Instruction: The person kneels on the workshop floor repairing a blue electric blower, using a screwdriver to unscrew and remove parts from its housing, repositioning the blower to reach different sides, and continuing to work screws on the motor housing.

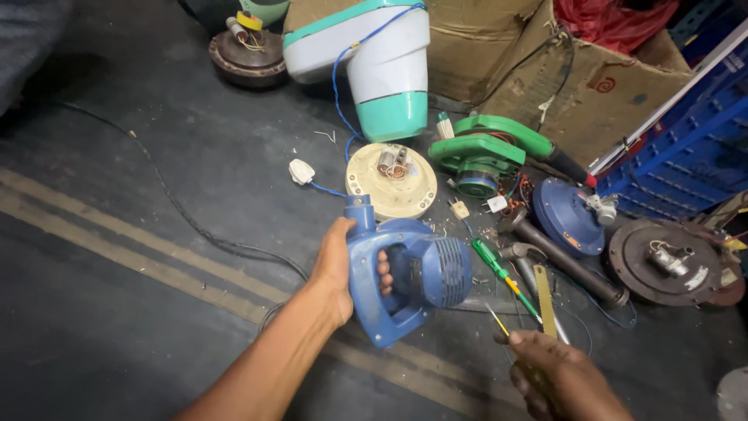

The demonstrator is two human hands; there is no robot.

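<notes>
The right hand (557, 374) is nearest to the camera, low at the frame edge. Its fingers are closed on a thin tool (499, 322) with a yellow tip that points up and left, toward the blower (409, 277). The left hand (336, 269) grips the handle of this blue blower, fingers wrapped through the loop. The blower is lifted over the floor (117, 312); its long axis runs from lower left to upper right, and the round motor side faces the right hand, which is close to it. Between them lies a green screwdriver (499, 269). Farther right are a hammer (561, 257) and 2 round motors (662, 261). Beyond stand a cream disc (389, 183), a green blower (483, 152) and a box (483, 39). Open floor is on the left.
</notes>
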